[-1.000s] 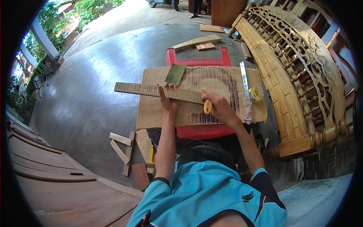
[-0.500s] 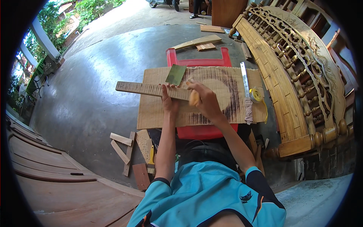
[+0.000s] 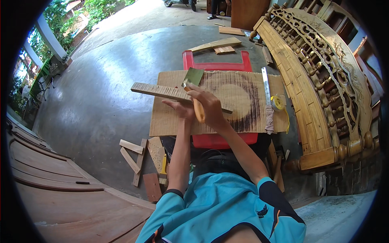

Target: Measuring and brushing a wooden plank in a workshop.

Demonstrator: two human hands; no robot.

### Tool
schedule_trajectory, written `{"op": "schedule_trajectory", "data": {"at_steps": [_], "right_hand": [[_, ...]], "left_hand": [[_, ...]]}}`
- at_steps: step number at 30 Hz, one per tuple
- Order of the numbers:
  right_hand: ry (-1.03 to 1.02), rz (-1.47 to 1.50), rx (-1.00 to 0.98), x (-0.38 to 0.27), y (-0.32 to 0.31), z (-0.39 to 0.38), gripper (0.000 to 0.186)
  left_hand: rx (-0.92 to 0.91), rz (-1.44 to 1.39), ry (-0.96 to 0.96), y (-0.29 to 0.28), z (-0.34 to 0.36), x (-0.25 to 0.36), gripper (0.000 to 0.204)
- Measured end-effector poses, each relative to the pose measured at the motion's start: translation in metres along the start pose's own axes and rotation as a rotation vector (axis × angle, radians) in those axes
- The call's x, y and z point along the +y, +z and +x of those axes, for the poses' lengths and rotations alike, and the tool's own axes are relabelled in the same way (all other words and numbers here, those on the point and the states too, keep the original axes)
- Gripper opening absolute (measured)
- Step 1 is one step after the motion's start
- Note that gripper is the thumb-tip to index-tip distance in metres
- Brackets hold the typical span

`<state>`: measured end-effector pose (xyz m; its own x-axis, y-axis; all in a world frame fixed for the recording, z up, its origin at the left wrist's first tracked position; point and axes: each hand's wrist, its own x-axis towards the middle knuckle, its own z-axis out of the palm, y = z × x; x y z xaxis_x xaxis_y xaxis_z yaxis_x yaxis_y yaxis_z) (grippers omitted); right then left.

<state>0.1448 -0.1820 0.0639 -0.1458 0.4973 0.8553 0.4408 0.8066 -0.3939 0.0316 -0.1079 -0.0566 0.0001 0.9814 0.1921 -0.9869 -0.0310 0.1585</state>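
A long wooden strip [image 3: 156, 90] with dark streaks across it slants over the cardboard sheet. My left hand [image 3: 184, 110] holds it from below near its middle, thumb stretched out to the left. My right hand [image 3: 206, 103] is closed round a wooden-handled tool [image 3: 199, 111] and lies over the strip. The tool's orange handle points toward me. Its pale, metallic-looking far end rests at or just above the strip, too small to name. Just beyond the hands lies a green sheet, like sandpaper [image 3: 194, 75], on the cardboard [image 3: 166, 121].
The cardboard covers a red plastic stool [image 3: 225, 140]. A handsaw [image 3: 266, 87] and a yellow tape measure [image 3: 277, 103] lie at its right. Wood offcuts [image 3: 131, 146] and a yellow-handled brush [image 3: 163, 166] are on the floor at left. Carved wooden furniture [image 3: 312, 105] stands at right.
My right hand has turned and moved left along the strip, swinging the tool so its handle points toward me. The left hand's thumb has dropped from the strip's face to its near side.
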Motion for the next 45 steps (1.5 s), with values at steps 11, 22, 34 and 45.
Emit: {"op": "schedule_trajectory", "data": {"at_steps": [11, 22, 34, 45], "right_hand": [[0.403, 0.143, -0.272, 0.016, 0.006, 0.024, 0.019], [0.433, 0.127, -0.371, 0.002, -0.026, 0.023, 0.022], [0.238, 0.102, -0.137, 0.006, 0.002, 0.023, 0.025], [0.442, 0.247, -0.394, -0.021, 0.033, 0.045, 0.018]], "left_hand": [[-0.175, -0.108, -0.032, 0.009, 0.002, 0.002, 0.055], [-0.189, -0.038, -0.214, 0.025, -0.004, -0.006, 0.052], [-0.107, -0.108, -0.063, 0.025, -0.006, -0.002, 0.07], [-0.191, -0.113, -0.053, 0.002, 0.003, -0.008, 0.057]]}}
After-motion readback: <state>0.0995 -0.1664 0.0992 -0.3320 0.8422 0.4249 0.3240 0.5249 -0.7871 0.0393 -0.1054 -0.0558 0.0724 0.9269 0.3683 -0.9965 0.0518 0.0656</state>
